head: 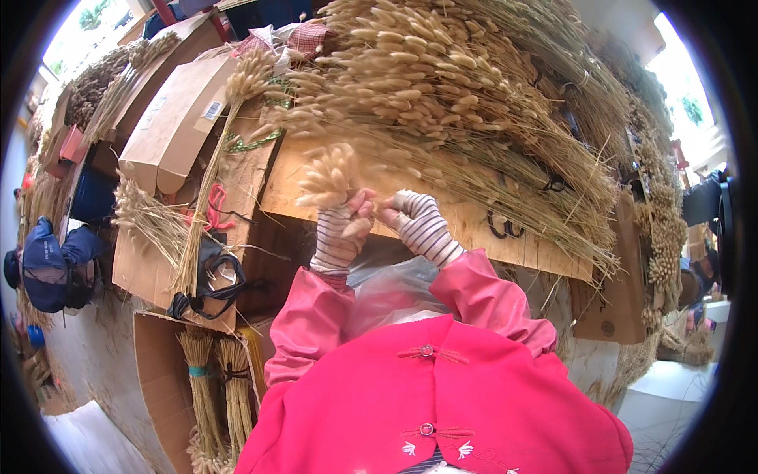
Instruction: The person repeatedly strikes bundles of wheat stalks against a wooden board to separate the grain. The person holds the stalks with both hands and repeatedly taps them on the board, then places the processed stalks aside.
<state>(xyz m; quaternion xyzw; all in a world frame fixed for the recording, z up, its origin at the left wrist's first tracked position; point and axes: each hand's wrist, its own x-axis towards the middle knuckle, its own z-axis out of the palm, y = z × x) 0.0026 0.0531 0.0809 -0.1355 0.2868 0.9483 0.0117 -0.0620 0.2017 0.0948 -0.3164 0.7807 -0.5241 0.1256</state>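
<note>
My left hand (343, 220), in a striped fingerless glove, is shut on a small bunch of bunny-tail grass (327, 175). Its fluffy heads fan upward, and a lone head (357, 227) shows lower, by the palm. Close by on the right, my right hand (408, 214) wears a matching glove and has thumb and fingers drawn together; whether a thin stem lies between them is too small to tell. Both hands are over the near edge of a wooden board (296, 178). Beyond them lies a big heap of dried bunny-tail grass (414, 83), stems toward the right.
On the left, a tied bunch (208, 195) lies across cardboard with black straps (222, 275) and pink cord (218, 207). A closed carton (177, 115) sits behind. Below, an open box (169, 379) holds bound bundles (201, 379). A person in a blue cap (53, 266) is at far left.
</note>
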